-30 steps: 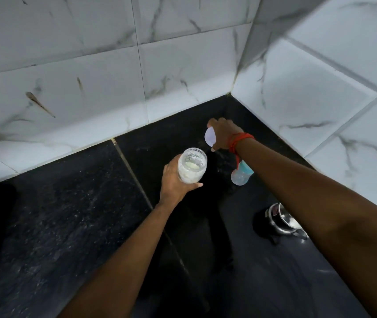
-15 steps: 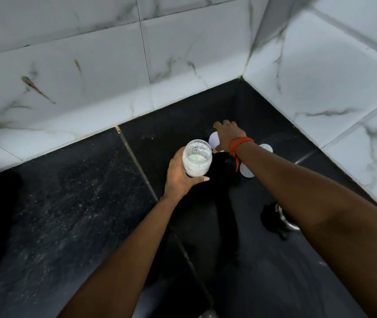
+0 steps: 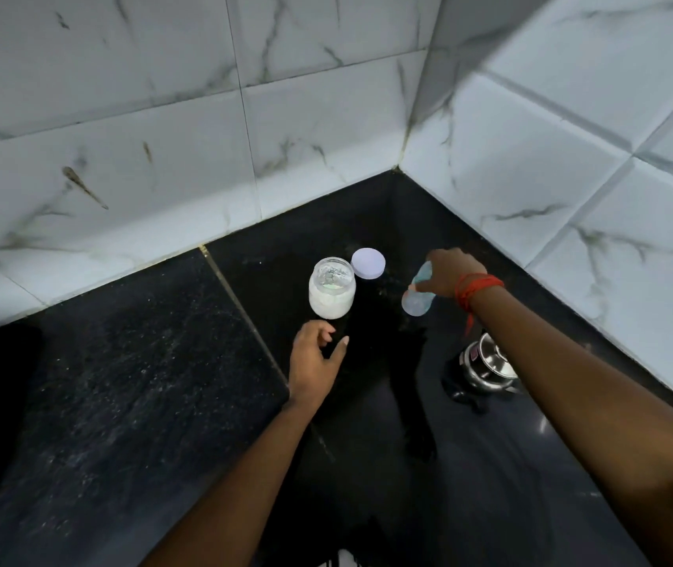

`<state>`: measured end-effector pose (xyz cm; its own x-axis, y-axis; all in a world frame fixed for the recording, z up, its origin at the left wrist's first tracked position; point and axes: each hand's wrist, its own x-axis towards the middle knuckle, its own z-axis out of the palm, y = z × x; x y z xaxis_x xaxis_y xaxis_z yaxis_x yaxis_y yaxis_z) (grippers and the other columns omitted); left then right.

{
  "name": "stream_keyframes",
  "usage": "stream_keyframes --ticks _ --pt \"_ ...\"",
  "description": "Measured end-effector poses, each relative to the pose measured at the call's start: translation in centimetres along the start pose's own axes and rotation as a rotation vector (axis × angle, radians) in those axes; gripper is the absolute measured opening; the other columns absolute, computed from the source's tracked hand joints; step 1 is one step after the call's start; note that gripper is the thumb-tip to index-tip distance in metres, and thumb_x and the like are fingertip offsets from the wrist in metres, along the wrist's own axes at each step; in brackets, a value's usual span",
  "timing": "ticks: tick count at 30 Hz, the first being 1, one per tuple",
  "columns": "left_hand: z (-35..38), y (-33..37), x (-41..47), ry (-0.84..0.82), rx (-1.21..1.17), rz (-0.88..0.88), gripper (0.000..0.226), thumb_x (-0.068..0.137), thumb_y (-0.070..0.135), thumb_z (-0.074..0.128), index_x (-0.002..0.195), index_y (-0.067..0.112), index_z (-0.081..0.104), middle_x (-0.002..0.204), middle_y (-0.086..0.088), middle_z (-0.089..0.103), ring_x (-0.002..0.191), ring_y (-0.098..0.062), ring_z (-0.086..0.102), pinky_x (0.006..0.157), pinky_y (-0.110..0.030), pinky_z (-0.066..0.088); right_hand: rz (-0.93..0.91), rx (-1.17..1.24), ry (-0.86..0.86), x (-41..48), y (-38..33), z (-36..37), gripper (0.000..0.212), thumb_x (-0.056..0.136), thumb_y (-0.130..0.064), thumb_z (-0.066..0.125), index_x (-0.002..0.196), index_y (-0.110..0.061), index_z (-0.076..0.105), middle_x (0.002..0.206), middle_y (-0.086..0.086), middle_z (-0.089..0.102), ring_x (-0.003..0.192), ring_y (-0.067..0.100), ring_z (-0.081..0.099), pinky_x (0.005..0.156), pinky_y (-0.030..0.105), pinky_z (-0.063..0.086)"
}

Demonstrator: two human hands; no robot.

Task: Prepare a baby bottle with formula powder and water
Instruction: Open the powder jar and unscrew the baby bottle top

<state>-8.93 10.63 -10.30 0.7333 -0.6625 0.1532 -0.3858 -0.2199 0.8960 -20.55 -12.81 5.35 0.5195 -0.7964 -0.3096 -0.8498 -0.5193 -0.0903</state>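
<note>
A clear jar of white formula powder [image 3: 331, 293] stands open and upright on the black counter [image 3: 122, 382]. Its white round lid [image 3: 368, 262] lies flat just behind it to the right. My left hand [image 3: 315, 360] hovers just in front of the jar with relaxed, loosely curved fingers, holding nothing. My right hand [image 3: 451, 272], with a red thread at the wrist, grips the pale blue baby bottle [image 3: 418, 298] near its upper part. The bottle hangs tilted, its round end turned toward the camera.
A steel pot with a black handle [image 3: 484, 364] stands on the counter under my right forearm. White marble-look tiled walls [image 3: 163, 157] meet in a corner behind the jar. A counter seam [image 3: 240, 304] runs diagonally left of the jar.
My left hand has set the jar down on the counter and let go. My right hand left the lid lying behind the jar and now holds the baby bottle, further right.
</note>
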Motion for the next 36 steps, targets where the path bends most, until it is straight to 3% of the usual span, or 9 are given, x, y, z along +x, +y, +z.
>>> stream_keyframes --ticks 4,7,9,11,13,17,24,31,36 --pt "0.8 1.9 0.4 -0.247 -0.027 0.085 0.029 0.085 0.026 0.083 0.108 0.024 0.064 0.098 0.009 0.064 0.090 -0.008 0.063 0.080 -0.027 0.053 -0.022 0.104 0.044 -2.3 -0.4 0.6 0.047 0.076 -0.038 0.078 0.114 -0.015 0.065 0.113 0.013 0.067 0.100 0.034 0.066 0.080 0.038 0.056" --pt "1.1 4.0 1.3 -0.360 -0.004 0.132 0.066 0.080 0.036 0.086 0.138 0.021 0.056 0.130 0.005 0.063 0.118 -0.007 0.059 0.101 -0.032 0.052 -0.124 0.167 -0.004 -3.9 -0.6 0.0 0.041 0.074 -0.037 0.079 0.109 -0.020 0.068 0.104 0.008 0.071 0.090 0.025 0.068 0.075 0.032 0.055" --pt "1.0 5.5 1.9 -0.407 0.029 0.165 0.095 0.077 0.045 0.087 0.155 0.018 0.040 0.154 0.002 0.049 0.141 -0.011 0.045 0.115 -0.031 0.040 -0.183 0.276 -0.055 -5.4 -0.7 -0.9 0.034 0.074 -0.028 0.081 0.104 -0.020 0.070 0.090 0.005 0.074 0.072 0.021 0.073 0.071 0.030 0.061" --pt "0.8 7.0 2.2 -0.444 0.002 0.159 0.104 0.077 0.045 0.088 0.160 0.017 0.032 0.162 0.003 0.040 0.147 -0.009 0.037 0.117 -0.028 0.034 -0.232 0.393 -0.108 -6.9 -0.9 -1.6 0.032 0.074 -0.022 0.083 0.103 -0.019 0.070 0.091 0.006 0.075 0.068 0.020 0.076 0.070 0.032 0.064" --pt "0.7 8.1 2.1 -0.465 -0.055 0.149 0.095 0.079 0.044 0.088 0.157 0.020 0.039 0.157 0.005 0.047 0.141 -0.006 0.045 0.114 -0.027 0.040 -0.260 0.460 -0.116 -8.3 -1.2 -2.2 0.033 0.075 -0.022 0.084 0.105 -0.017 0.069 0.095 0.006 0.075 0.070 0.020 0.077 0.072 0.036 0.065" --pt "0.5 8.8 1.6 -0.413 -0.139 0.193 0.061 0.080 0.042 0.087 0.134 0.024 0.062 0.122 0.012 0.071 0.112 -0.003 0.066 0.097 -0.033 0.057 -0.207 0.504 -0.029 -9.7 -1.0 -2.3 0.037 0.078 -0.036 0.082 0.103 -0.014 0.067 0.084 0.008 0.077 0.067 0.020 0.076 0.071 0.036 0.065" --pt "-0.1 9.2 1.1 -0.473 -0.207 0.110 0.058 0.077 0.036 0.091 0.126 0.019 0.066 0.113 0.007 0.074 0.104 -0.007 0.070 0.093 -0.026 0.057 -0.217 0.451 0.030 -10.7 -0.6 -2.3 0.041 0.083 -0.052 0.074 0.098 -0.014 0.072 0.078 0.007 0.077 0.067 0.019 0.075 0.075 0.034 0.064" --pt "-0.7 9.2 1.1 -0.795 -0.436 -0.068 0.050 0.083 0.013 0.087 0.129 0.011 0.068 0.121 -0.005 0.076 0.116 -0.021 0.071 0.104 -0.037 0.055 -0.416 0.434 -0.120 -10.1 1.3 -2.5 0.027 0.090 -0.032 0.074 0.115 -0.023 0.070 0.103 -0.003 0.075 0.092 0.015 0.073 0.094 0.040 0.057" --pt "-0.7 8.7 1.4 -0.876 -0.516 -0.145 0.053 0.085 0.011 0.084 0.134 0.010 0.066 0.128 -0.013 0.072 0.125 -0.031 0.066 0.114 -0.048 0.047 -0.580 0.749 -0.245 -9.7 2.8 -2.6 0.043 0.091 0.003 0.068 0.132 -0.003 0.059 0.124 0.013 0.068 0.113 0.018 0.065 0.100 0.030 0.053"
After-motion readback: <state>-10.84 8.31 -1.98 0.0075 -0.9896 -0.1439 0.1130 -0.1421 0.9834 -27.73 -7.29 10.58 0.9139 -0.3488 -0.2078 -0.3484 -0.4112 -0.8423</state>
